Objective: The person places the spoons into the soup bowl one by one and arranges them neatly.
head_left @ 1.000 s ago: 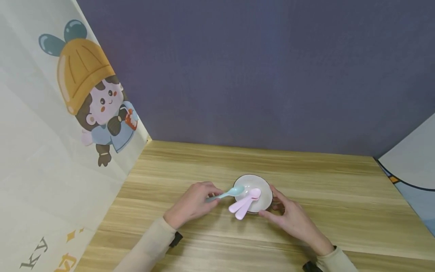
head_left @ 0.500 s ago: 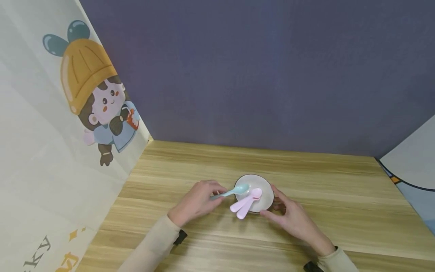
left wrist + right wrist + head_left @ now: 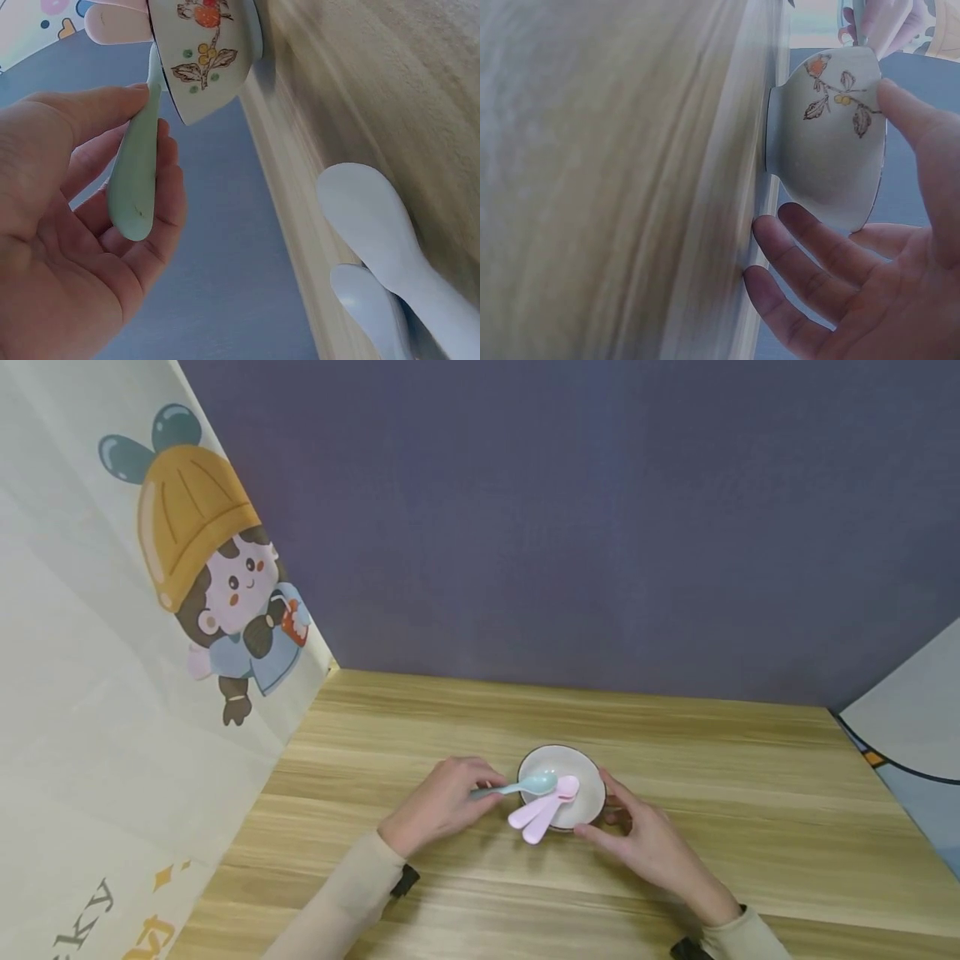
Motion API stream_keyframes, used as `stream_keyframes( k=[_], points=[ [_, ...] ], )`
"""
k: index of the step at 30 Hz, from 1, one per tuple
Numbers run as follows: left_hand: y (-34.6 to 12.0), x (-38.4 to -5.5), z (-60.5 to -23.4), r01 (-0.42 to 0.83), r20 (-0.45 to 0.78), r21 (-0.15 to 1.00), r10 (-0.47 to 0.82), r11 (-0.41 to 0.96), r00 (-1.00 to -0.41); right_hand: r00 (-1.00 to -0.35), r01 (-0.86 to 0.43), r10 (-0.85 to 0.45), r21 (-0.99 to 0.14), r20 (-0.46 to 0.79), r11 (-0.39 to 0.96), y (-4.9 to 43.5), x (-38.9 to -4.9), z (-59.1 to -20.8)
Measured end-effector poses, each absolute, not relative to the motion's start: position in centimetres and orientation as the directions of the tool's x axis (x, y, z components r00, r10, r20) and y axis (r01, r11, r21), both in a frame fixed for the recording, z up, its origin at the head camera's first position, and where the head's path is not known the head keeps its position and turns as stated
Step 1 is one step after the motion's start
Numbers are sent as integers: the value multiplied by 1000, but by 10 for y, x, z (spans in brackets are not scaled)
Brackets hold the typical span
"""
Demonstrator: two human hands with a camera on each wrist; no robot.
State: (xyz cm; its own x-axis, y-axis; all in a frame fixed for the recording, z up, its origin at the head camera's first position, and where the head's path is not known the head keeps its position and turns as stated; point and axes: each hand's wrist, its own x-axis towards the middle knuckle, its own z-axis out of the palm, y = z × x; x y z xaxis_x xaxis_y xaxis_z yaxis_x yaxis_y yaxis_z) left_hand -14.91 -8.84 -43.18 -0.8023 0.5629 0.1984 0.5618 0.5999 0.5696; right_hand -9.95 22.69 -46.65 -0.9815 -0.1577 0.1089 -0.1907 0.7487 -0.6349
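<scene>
In the head view, my left hand [image 3: 447,803] pinches the handle of a pale mint-green spoon [image 3: 538,783]. The spoon's head is over the inside of a small white bowl [image 3: 587,806] with a dark rim. Two pink spoons [image 3: 536,818] lean in the bowl, their handles sticking out over the near-left rim. My right hand [image 3: 651,847] holds the bowl's right side, thumb at the near rim and index finger at the far side. In the right wrist view, the other fingers [image 3: 810,277] spread beside the flower-patterned bowl, which stands upright on the table.
The wooden table [image 3: 390,718] runs back to a dark blue-grey wall [image 3: 525,527]. A pale cartoon-printed panel [image 3: 90,635] borders the left. Two white spoon-shaped pieces [image 3: 367,202] appear low at the right of the left wrist view.
My left hand has moved slightly right, carrying the mint-green spoon farther over the bowl, towards the pink spoons. The right hand has stayed on the bowl.
</scene>
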Motion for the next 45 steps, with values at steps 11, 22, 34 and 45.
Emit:
stream_keyframes(
  k=[11, 22, 34, 45],
  points=[
    [-80, -150, -431, 547, 174, 594, 569, 590, -804, -979, -201, -168, -638, 114, 743, 227, -99, -467],
    [-70, -152, -429, 534, 180, 615, 556, 580, -811, -979, -202, -175, -647, 107, 735, 228, -98, -466],
    [-63, -155, -428, 540, 206, 617, 545, 573, -813, -979, -201, -170, -632, 110, 748, 228, -99, -466],
    [-53, -157, -430, 525, 208, 600, 516, 604, -831, -980, -197, -170, -642, 103, 741, 227, -100, -466]
  ],
)
